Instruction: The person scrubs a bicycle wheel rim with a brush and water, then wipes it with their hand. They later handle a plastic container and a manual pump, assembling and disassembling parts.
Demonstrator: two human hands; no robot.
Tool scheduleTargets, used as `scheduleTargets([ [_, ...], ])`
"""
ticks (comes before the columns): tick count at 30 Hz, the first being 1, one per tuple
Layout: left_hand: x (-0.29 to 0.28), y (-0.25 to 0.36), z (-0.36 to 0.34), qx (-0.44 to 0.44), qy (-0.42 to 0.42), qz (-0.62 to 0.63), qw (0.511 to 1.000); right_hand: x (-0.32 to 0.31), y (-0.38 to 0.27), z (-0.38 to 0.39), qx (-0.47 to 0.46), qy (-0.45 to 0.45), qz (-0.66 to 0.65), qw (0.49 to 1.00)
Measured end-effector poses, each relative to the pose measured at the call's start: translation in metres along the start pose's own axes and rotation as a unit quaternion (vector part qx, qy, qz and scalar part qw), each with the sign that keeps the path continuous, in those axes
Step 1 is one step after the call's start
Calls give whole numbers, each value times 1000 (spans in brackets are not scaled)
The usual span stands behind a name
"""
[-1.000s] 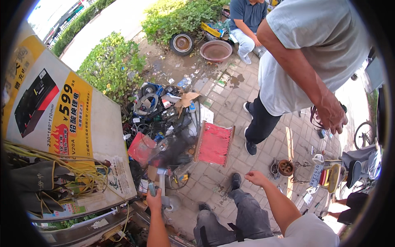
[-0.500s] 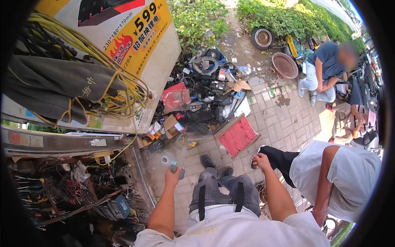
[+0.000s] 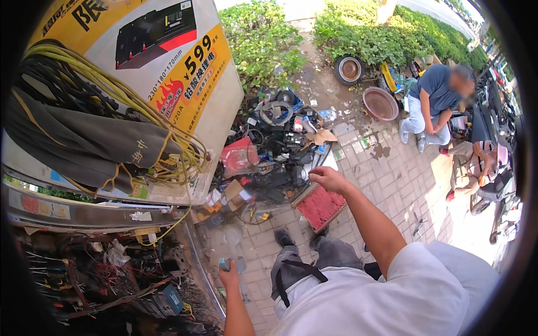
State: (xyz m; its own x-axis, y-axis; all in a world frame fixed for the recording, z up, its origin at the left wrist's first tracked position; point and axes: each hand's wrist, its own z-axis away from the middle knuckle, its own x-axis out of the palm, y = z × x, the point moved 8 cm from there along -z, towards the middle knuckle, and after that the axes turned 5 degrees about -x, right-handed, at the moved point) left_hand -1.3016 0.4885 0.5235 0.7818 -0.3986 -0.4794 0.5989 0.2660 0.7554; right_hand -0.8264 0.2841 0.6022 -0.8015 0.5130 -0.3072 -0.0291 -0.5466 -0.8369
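Note:
My left hand [image 3: 228, 276] is low beside the parts bench, its fingers closed around a small teal and grey handheld thing [image 3: 224, 264] whose kind I cannot make out. Farther forward, my right hand [image 3: 332, 181] reaches above a low wooden stool with a torn red top [image 3: 321, 206]. Its fingers are bent together with the tips pointing left. Anything between them is too small to tell. Just beyond that hand lies a heap of used parts, cables and boxes [image 3: 286, 140]. An open cardboard box [image 3: 236, 193] sits at the heap's near edge.
At left stands a white cabinet [image 3: 224, 120] hung with yellow and black cables [image 3: 101, 84] and a dark cloth [image 3: 84, 134]. Below are crowded tools and wires [image 3: 106, 263]. A seated person [image 3: 434, 98] is at far right, near a brown basin [image 3: 380, 103] and a wheel [image 3: 349, 70].
My right hand has moved forward and left, from beside a dark shoe to above the red stool. My left hand has come back lower, still holding the teal thing. The view has shifted.

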Motion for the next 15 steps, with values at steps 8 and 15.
scheduleTargets([
  [8, 35, -7, 8, 14, -20, -110, 994, -100, -66, 43, -178, -48, -228, 956],
  [15, 136, 17, -11, 40, -124, -98, 987, -198, 128, 129, 47, 207, -234, 949],
])
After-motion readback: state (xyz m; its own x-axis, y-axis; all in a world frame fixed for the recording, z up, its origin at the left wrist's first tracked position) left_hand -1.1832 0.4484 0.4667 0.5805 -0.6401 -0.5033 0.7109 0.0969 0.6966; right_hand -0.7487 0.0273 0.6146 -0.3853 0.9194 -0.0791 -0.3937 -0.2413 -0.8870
